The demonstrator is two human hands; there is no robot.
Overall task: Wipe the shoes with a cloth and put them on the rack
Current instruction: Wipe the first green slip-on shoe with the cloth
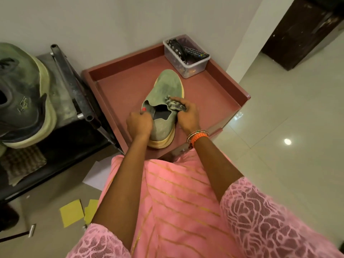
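Where walls meet: maroon tray-top table (130, 81) (tiled floor (279, 112)).

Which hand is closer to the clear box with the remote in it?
The right hand. It presses a cloth on the shoe's right side, nearer the clear box at the table's far corner. The left hand grips the shoe's left edge, farther away.

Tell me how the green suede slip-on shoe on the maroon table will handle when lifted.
The green suede slip-on shoe probably flexes at its soft collar, where the left hand grips it. Its thick tan sole suggests it stays flat, unlikely to tip.
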